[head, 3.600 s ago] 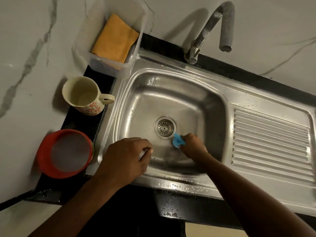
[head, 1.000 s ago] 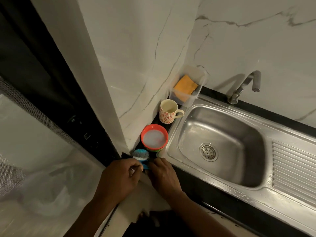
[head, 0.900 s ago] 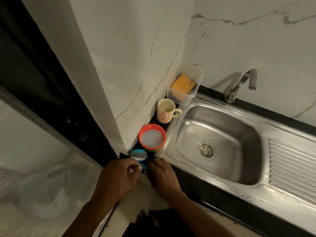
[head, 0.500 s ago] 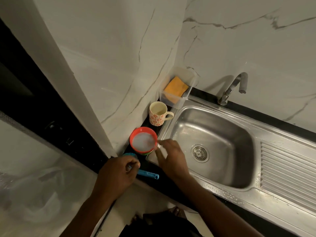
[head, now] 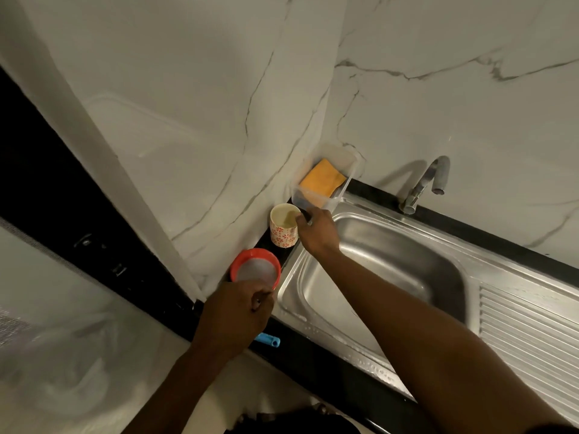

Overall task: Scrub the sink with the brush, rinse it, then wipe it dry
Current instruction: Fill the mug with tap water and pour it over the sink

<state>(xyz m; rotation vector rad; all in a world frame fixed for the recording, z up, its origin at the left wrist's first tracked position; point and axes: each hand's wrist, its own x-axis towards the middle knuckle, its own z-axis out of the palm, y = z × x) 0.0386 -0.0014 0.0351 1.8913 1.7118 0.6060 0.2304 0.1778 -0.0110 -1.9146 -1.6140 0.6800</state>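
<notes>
The steel sink (head: 404, 255) fills the right side, its basin bare. My left hand (head: 235, 314) is a closed fist on the black counter edge in front of the red bowl. It covers the brush, and only the brush's blue handle end (head: 268, 340) sticks out to the right. My right hand (head: 317, 230) reaches across the sink's left corner to the floral mug (head: 282, 228). Its fingers curl around the mug's handle, which is hidden.
A red bowl (head: 255, 270) of cloudy liquid stands left of the sink. A clear plastic tub (head: 347, 161) with an orange cloth (head: 322, 178) sits in the back corner. The tap (head: 423, 183) is behind the basin and a ribbed drainboard (head: 526, 333) lies right.
The brush came out of the sink to the counter's left edge. My right hand let go of it, passed the red bowl and reached the mug. My left hand stayed on the brush.
</notes>
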